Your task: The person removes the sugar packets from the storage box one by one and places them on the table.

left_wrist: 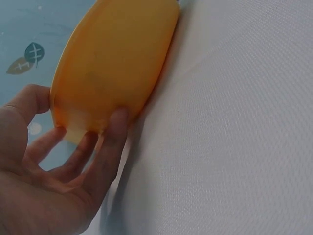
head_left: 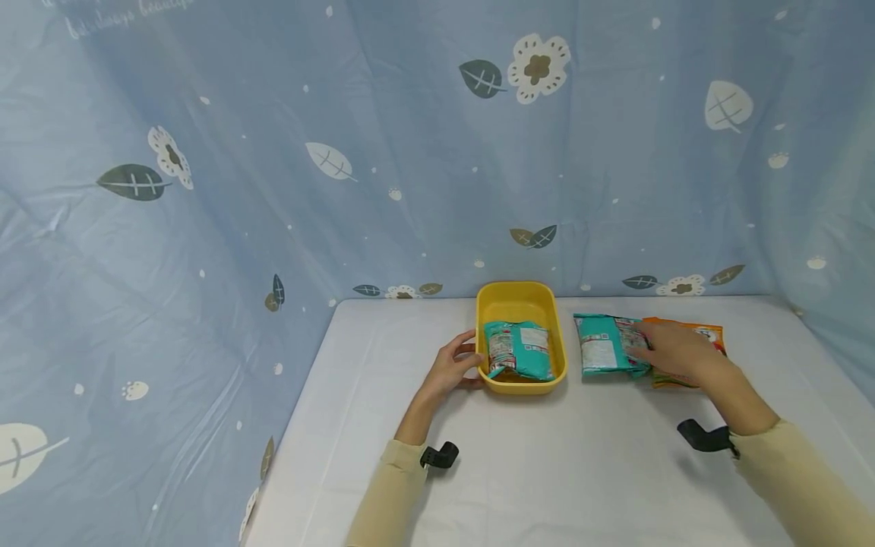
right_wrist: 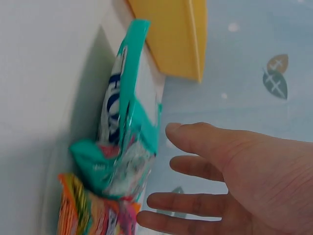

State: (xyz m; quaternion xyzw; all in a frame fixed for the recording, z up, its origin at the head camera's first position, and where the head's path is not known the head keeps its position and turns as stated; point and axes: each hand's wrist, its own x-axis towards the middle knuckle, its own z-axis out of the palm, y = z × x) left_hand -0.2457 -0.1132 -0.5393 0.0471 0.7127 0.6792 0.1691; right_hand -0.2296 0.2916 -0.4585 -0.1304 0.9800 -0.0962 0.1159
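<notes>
A yellow plastic bin [head_left: 522,295] holds one teal snack packet [head_left: 530,346]. My left hand [head_left: 453,370] grips the bin's left side. In the left wrist view its thumb bends to the rim, and the other fingers lie along the outer wall. A second teal packet [head_left: 601,342] lies right of the bin on the white table. My right hand [head_left: 680,351] hovers over its right end with fingers stretched out and apart, nothing between them. An orange packet [head_left: 711,333] lies under that hand, partly hidden, its end against the teal packet [right_wrist: 122,112] in the right wrist view.
A white cloth covers the table [head_left: 588,471]. Blue printed curtains [head_left: 410,152] hang right behind its far edge and down its left side. The bin stands near the back curtain. Black wrist cameras [head_left: 440,456] stick out from both sleeves.
</notes>
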